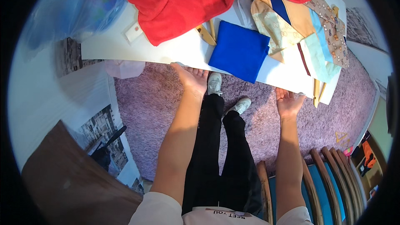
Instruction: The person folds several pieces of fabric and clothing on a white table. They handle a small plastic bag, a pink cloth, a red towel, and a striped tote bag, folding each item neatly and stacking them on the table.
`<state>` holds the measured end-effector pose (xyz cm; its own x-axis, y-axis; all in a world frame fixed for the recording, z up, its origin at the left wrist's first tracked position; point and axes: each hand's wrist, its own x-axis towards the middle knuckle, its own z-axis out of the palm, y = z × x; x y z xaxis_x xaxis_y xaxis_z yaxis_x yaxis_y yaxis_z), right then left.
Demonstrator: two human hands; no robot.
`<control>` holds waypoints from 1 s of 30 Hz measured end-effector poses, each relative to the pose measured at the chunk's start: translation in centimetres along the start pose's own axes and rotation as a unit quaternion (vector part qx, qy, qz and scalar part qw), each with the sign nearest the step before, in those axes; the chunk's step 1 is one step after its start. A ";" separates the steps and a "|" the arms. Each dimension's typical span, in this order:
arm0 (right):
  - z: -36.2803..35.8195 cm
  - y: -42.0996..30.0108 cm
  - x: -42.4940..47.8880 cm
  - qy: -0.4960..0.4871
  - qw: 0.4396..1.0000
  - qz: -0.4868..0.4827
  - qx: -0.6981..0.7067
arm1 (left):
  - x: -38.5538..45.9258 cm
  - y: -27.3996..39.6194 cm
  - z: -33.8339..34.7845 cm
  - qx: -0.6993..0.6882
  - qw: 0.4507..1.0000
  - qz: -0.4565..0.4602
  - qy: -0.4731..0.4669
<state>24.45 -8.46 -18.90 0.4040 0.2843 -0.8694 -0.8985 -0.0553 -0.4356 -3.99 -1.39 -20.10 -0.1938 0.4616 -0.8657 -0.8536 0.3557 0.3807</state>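
My left hand (192, 79) is palm up at the near edge of a white tabletop (168, 51), its fingers partly hidden under the edge. Farther right, my right hand (288, 102) touches the same edge, also palm up, with fingertips hidden beneath it. Between them a folded blue cloth (240, 51) lies on the top and hangs a little over the edge. Behind it spreads a red fleece cloth (187, 6), partly over a wooden hanger (205, 35). Patterned fabric pieces (282, 28) in tan, mint and brown lie at the right, above another wooden hanger (317, 92).
A clear plastic bag (90, 6) with bluish contents is at the upper left. A pink object (126, 68) sits below the table edge. Purple carpet (150, 115) covers the floor. Curved wooden slats (315, 187) stand at the lower right, a brown surface (72, 181) at the lower left.
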 end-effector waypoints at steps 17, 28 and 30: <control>-0.1 17.0 -5.9 -0.120 0.947 0.094 -0.283 | 1.1 6.6 -9.0 0.171 0.984 0.049 0.006; 2.4 35.1 -9.5 -0.219 0.821 0.185 -0.494 | 4.9 18.6 -28.7 0.172 0.968 0.014 0.182; 4.0 39.2 -9.7 -0.222 0.807 0.182 -0.516 | 7.2 22.0 -31.3 0.162 0.967 0.016 0.194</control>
<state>-15.37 -9.58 -26.65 -0.1611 0.3721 -0.9141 -0.2288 -0.9150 -0.3322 -39.25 -15.66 -28.13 -0.4372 0.1590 -0.8852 -0.6605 0.6112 0.4360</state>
